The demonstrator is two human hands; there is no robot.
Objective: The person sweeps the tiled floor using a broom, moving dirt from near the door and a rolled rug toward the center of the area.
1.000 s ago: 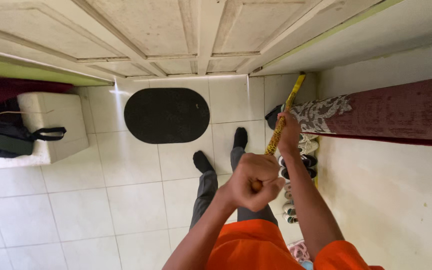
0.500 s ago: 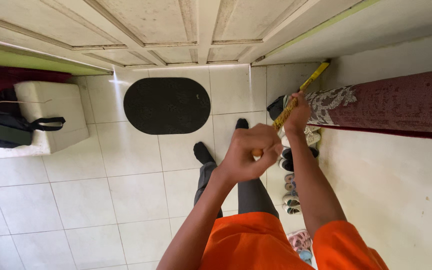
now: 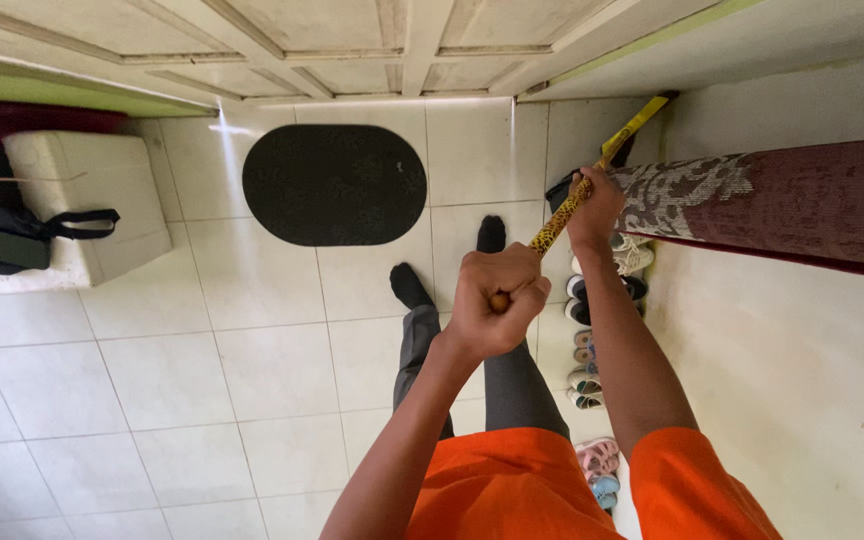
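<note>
Broom handle, gripped tightly by the left hand and right hand, may hit the rolled carpet or scatter the shoes if pushed hard.

White tiled floor, dark oval mat at twelve o'clock before panelled cream door; white wall at three o'clock.
</note>
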